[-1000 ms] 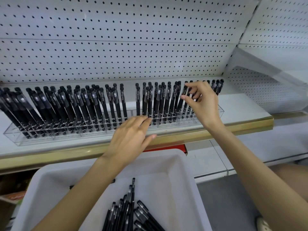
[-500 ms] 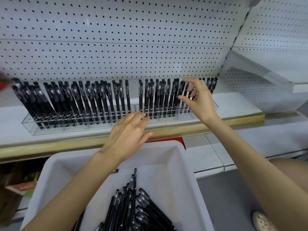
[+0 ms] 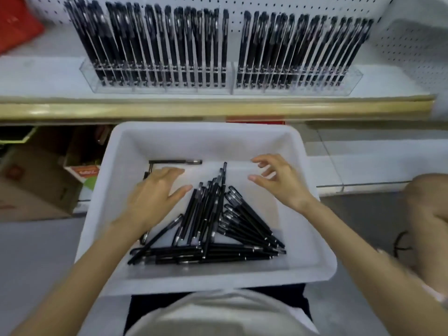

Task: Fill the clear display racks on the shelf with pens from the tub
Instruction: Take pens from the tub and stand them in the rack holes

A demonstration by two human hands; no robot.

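- Fingers (image 3: 169, 172) of left hand (image 3: 155, 197) straight and close together, thumb splayed toward the pile, nothing held.
- Fingers (image 3: 263, 163) of right hand (image 3: 281, 183) loosely bent and spread apart, thumb out, nothing between them.
- Both hands low inside white tub (image 3: 206, 128), left hand just left of the pile, right hand just right of its far tip; contact with the tub floor impossible to tell.
- Black pens (image 3: 218, 229) heaped across the tub's middle and near side, some crosswise along the near wall, others fanned on top and pointing toward the shelf.
- Lone pen (image 3: 174, 162) apart from the heap, flat along the far wall, just beyond the left fingertips.
- Left rack (image 3: 157, 88) and right rack (image 3: 298, 89), both clear, end to end on white shelf (image 3: 36, 73).
- Racked pens (image 3: 155, 44) upright in close rows in both racks, tops leaning back toward pegboard (image 3: 412, 57).
- Gold strip (image 3: 194, 109) along the shelf's front edge, tub just below it.
- Red object (image 3: 17, 23) at top left, cardboard boxes (image 3: 36, 185) left of the tub, bare knee (image 3: 426, 197) at right.
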